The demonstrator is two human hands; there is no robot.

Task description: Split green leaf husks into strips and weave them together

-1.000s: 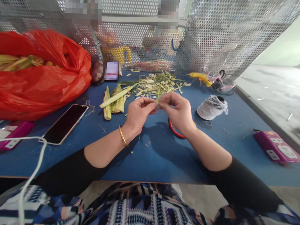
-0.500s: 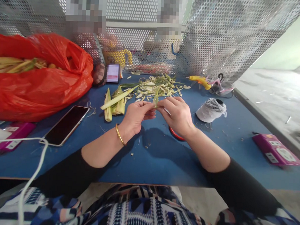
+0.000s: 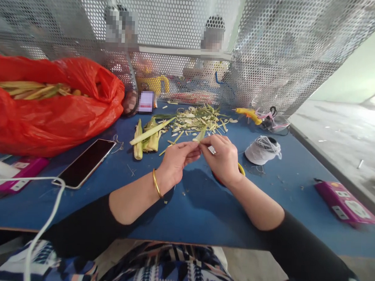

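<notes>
My left hand [image 3: 179, 158], with a gold bangle at its wrist, pinches a pale green piece of husk [image 3: 200, 134] between thumb and fingers. My right hand [image 3: 221, 156] pinches the same piece, so the fingertips of both hands meet at its lower end. It stands up above the fingers, in front of a heap of cut husk scraps [image 3: 194, 118]. Beneath my right hand lie scissors [image 3: 242, 169], mostly hidden, with part of a yellow and red handle showing. Left of my hands rest folded husks [image 3: 150, 141] with a long pale strip across them.
A red plastic bag [image 3: 93, 112] of husks fills the left side, near a phone [image 3: 85, 163] and a white cable [image 3: 51, 213]. Right stand a white thread spool [image 3: 261, 151], a yellow glue gun [image 3: 250, 115] and a purple power strip [image 3: 347, 201]. Perforated metal mesh [image 3: 185, 38] closes the back.
The view has shifted, so the table sits lower in the picture. Both hands still pinch the husk, which now shows broader and leans right. More of the scissors' yellow handle shows.
</notes>
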